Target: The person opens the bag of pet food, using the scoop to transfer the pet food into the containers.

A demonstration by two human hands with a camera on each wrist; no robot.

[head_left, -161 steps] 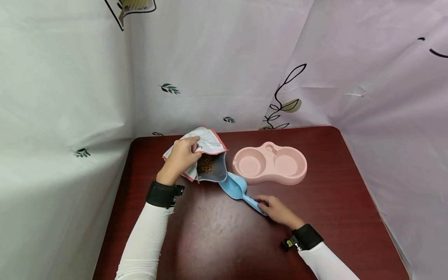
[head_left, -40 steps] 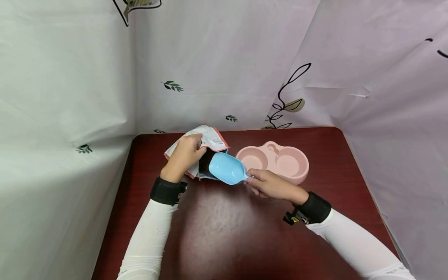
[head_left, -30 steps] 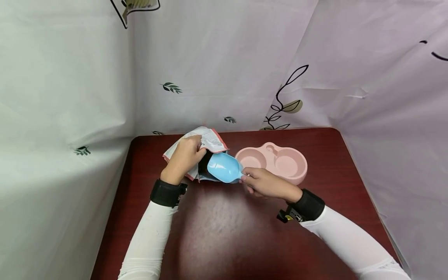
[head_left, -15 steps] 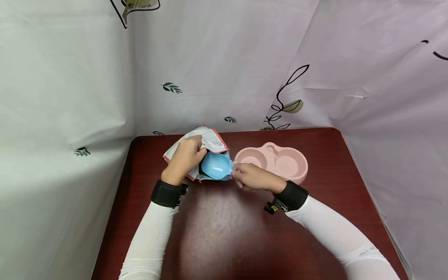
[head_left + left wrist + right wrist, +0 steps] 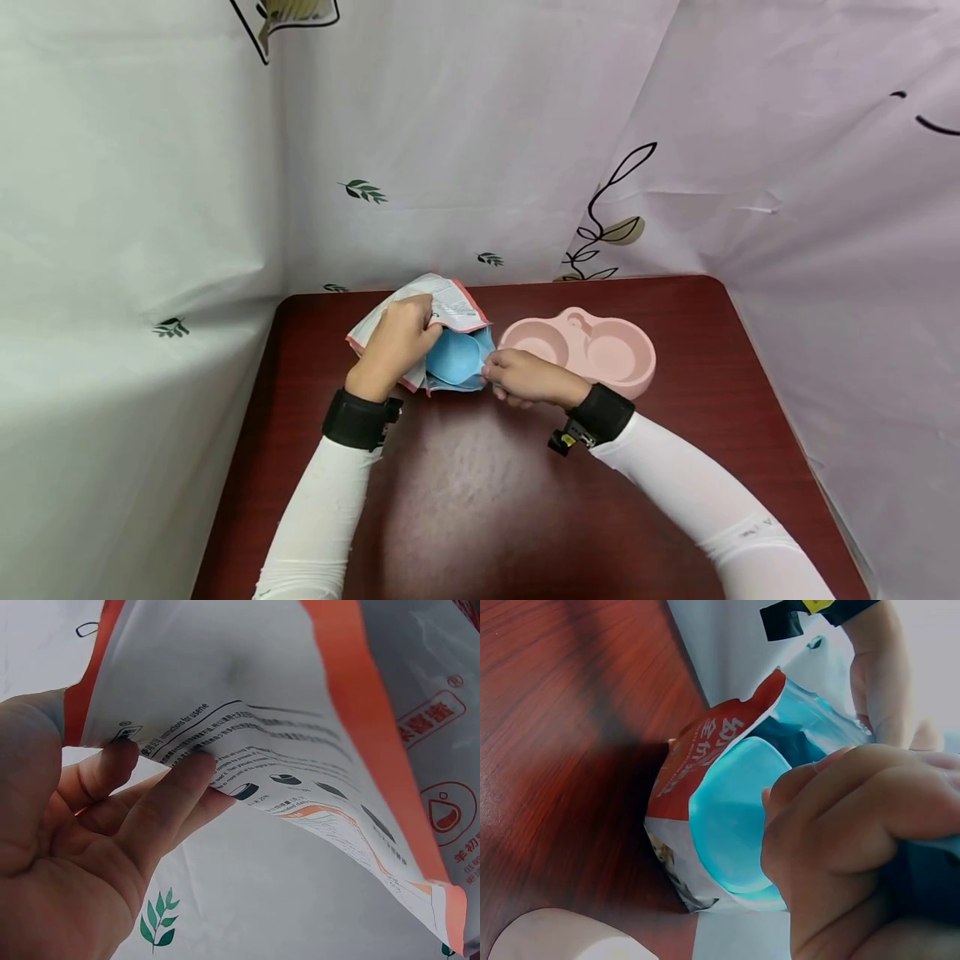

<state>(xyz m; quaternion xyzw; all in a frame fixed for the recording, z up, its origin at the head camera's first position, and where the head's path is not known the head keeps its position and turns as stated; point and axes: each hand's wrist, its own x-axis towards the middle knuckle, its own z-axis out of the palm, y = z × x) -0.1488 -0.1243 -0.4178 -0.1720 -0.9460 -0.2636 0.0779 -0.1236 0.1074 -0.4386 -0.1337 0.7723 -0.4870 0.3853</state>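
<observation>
Two hands busy, left hand (image 5: 395, 343) pinching food bag (image 5: 450, 302) rim, right hand (image 5: 525, 379) curled around blue scoop (image 5: 453, 357) inside bag

This looks like a small recording corner, not a real room. Thin sheets (image 5: 465, 125) with little leaf drawings hang on the left, far and right sides, around a dark red wooden table (image 5: 480, 500).

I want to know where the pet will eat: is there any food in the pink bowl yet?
No, both round hollows of the pink bowl look bare in the head view, and the blue scoop is down in the bag.
</observation>
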